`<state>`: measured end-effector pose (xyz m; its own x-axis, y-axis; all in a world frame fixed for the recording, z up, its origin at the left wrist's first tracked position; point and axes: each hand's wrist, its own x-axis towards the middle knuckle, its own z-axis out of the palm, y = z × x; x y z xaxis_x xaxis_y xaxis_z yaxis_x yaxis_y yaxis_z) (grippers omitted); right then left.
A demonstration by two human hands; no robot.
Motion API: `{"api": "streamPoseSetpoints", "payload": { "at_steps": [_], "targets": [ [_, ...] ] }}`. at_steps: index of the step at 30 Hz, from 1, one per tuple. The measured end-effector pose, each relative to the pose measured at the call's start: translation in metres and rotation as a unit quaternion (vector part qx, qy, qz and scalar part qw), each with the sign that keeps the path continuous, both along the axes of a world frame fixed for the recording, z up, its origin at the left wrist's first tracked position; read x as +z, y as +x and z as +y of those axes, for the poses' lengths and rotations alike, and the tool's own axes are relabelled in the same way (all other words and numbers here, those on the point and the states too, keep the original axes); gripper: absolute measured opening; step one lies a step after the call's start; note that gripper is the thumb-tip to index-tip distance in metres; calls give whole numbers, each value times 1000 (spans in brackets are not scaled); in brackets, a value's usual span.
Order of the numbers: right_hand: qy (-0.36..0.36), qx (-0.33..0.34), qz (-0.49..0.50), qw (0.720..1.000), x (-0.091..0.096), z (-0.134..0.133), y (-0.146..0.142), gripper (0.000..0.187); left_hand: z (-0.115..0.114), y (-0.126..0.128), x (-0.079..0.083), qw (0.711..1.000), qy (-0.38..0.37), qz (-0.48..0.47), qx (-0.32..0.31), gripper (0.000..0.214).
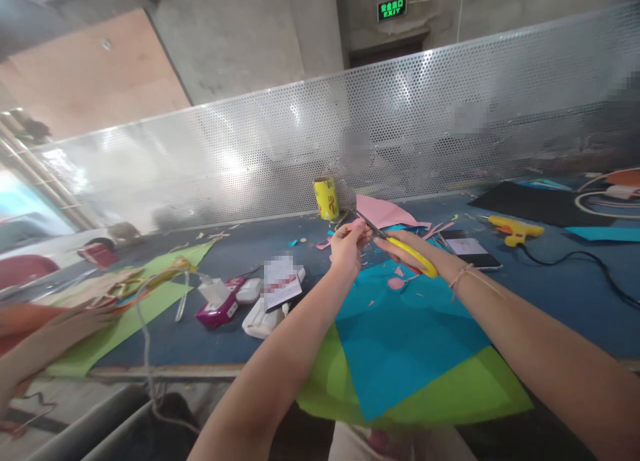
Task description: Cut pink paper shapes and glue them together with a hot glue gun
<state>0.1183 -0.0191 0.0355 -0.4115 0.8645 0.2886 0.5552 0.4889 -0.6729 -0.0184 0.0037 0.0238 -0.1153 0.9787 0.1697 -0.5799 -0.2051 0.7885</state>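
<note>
Grips the yellow-handled scissors (417,258) with the right hand (395,246), with fingers wrapped at the handle loops, probably for steady control of the blades. Points these blades away from the body and toward the left, just beside the left hand (349,244), perhaps for safe distance from the forearms. Pinches with left thumb and fingers drawn together, very near to the metal, likely for precise holding of something small; cannot tell surely the content of this pinch, because of blur.

Behind the 2 hands, pink paper (383,211) on the dark blue table (575,294), near the perforated panel (250,154), seemingly pushed there for more working room. Below the hands, 1 blue sheet (405,341) laid over 1 green sheet (483,388), with the green part reaching past the table edge over the lap, maybe for catching of scraps. On the blue sheet, 1 round pink cut-out (396,284), well visible by contrast of colour.

Beside the right forearm, 1 phone (469,248) lying face up, perhaps for easy viewing. Farther right, 1 yellow glue gun (517,229) on its side, with cord trailing to the right, probably for clear distance from the blades.
</note>
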Motion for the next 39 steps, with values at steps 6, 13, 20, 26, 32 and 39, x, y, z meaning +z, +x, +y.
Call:
{"api": "streamPoseSetpoints", "payload": {
  "at_steps": [6,13,20,26,32,39],
  "targets": [
    [78,-29,-42,996,1,6,2,41,2,-1,-1,1000,1,-1,-8,13],
    [117,-63,-106,986,-5,25,17,42,3,-2,-1,1000,-7,10,6,11],
    [97,-92,-73,988,-2,21,17,40,6,-2,-3,1000,-10,26,0,11],
    [78,-25,-73,994,-10,27,16,38,8,-2,-6,999,8,54,-1,18],
    [75,26,-45,996,-8,21,12,39,8,-2,-7,997,27,70,1,21],
    [42,-2,-50,998,1,5,3,34,7,-1,-6,995,31,94,15,20]
  ]
}}
